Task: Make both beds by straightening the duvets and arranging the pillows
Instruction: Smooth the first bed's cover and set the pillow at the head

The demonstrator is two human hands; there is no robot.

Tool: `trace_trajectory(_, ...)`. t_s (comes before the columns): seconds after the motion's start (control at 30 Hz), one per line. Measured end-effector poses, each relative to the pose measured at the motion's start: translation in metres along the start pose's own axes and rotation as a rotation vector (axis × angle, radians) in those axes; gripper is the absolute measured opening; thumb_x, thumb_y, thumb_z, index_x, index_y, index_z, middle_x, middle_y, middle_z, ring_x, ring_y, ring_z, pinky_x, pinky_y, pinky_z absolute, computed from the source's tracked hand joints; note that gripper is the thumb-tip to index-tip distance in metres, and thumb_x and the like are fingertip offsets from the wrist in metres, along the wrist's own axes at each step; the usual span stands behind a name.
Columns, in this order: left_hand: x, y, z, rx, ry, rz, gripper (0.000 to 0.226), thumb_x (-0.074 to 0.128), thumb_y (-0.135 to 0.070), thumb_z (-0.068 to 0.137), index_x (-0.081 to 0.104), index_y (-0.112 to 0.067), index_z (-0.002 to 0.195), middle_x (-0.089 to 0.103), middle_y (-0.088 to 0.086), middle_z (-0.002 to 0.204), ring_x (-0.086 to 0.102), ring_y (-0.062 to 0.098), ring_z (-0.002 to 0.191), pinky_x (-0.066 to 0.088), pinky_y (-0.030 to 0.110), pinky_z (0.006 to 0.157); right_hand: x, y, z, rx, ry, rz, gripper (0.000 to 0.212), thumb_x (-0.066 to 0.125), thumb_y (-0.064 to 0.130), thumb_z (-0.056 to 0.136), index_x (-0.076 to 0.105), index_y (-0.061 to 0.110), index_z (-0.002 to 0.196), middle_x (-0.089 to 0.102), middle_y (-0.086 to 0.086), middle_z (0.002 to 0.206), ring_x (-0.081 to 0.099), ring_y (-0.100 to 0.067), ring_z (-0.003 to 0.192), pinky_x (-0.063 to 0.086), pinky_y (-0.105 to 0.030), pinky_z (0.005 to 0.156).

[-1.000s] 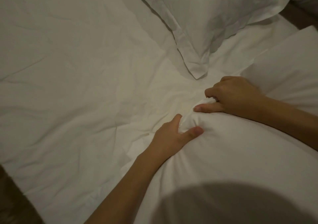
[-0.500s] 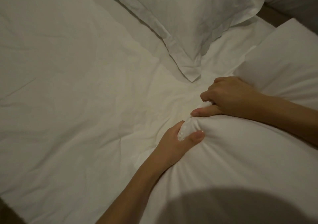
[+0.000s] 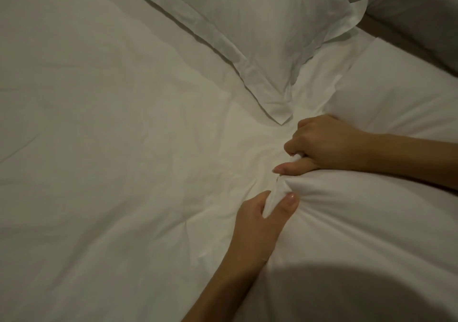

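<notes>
Still early, I'd say: left hand and right hand both pinch the bunched duvet corner just below a flanged pillow. Bed sheet wrinkled; duvet unspread; only 1 bed visible.

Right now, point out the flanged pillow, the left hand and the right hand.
flanged pillow [image 3: 247,19], head view, on its plump middle.
left hand [image 3: 257,222], head view, back of the hand.
right hand [image 3: 329,146], head view, back of the hand.

I am in a dim bedroom, leaning over a bed; a crumpled white cotton sheet spreads below a white flanged pillow.
</notes>
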State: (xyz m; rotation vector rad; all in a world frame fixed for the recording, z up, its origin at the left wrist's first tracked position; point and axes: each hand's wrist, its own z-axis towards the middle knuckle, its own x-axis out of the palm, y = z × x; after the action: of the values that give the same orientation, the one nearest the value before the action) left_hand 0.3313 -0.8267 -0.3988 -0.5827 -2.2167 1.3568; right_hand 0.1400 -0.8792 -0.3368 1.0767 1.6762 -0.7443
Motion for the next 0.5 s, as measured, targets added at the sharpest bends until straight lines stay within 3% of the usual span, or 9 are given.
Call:
trace_trajectory(0.07,-0.010,-0.004,0.002,-0.006,0.002,-0.051,0.044,0.053,-0.059,0.073,0.066,-0.017,0.078,0.067,-0.001,0.072,0.057,0.004,0.064,0.047,0.015,0.060,-0.002,0.000,0.012,-0.021,-0.033,-0.013,0.072,0.007,0.083,0.077,0.029,0.020,0.051,0.044,0.003,0.044,0.051,-0.019,0.054,0.023,-0.024,0.049)
trace_trajectory(0.13,-0.024,-0.010,0.005,0.013,0.011,-0.111,0.039,0.059,-0.051,0.080,0.061,-0.015,0.065,0.056,-0.004,0.058,0.048,0.003,0.055,0.040,0.016,0.053,-0.007,0.002,0.025,-0.033,-0.089,-0.043,0.070,0.014,0.075,0.088,0.030,0.019,0.050,0.040,0.004,0.039,0.046,-0.018,0.045,0.023,-0.022,0.047)
trace_trajectory(0.23,-0.059,-0.024,0.017,0.037,0.044,-0.171,0.045,0.063,-0.045,0.084,0.050,-0.011,0.058,0.044,-0.005,0.053,0.037,0.005,0.052,0.031,0.019,0.050,-0.022,0.007,0.056,-0.006,-0.112,-0.055,0.069,0.019,0.070,0.092,0.033,0.018,0.048,0.040,0.005,0.037,0.044,-0.017,0.044,0.029,-0.025,0.040)
trace_trajectory(0.33,-0.113,-0.047,0.039,0.050,0.059,-0.136,0.055,0.062,-0.055,0.080,0.056,-0.002,0.065,0.050,0.002,0.057,0.041,0.007,0.054,0.035,0.022,0.051,-0.047,0.011,0.107,0.052,-0.104,-0.024,0.069,0.018,0.071,0.091,0.032,0.019,0.049,0.042,0.004,0.038,0.046,-0.018,0.045,0.039,-0.031,0.040)
trace_trajectory(0.5,-0.231,-0.113,0.079,0.053,0.081,0.018,0.045,0.058,-0.051,0.082,0.064,-0.008,0.072,0.064,0.005,0.066,0.049,0.003,0.057,0.041,0.017,0.054,-0.106,0.021,0.215,0.135,-0.168,0.028,0.066,0.011,0.078,0.084,0.023,0.023,0.050,0.041,-0.002,0.040,0.047,-0.024,0.045,0.035,-0.029,0.047)
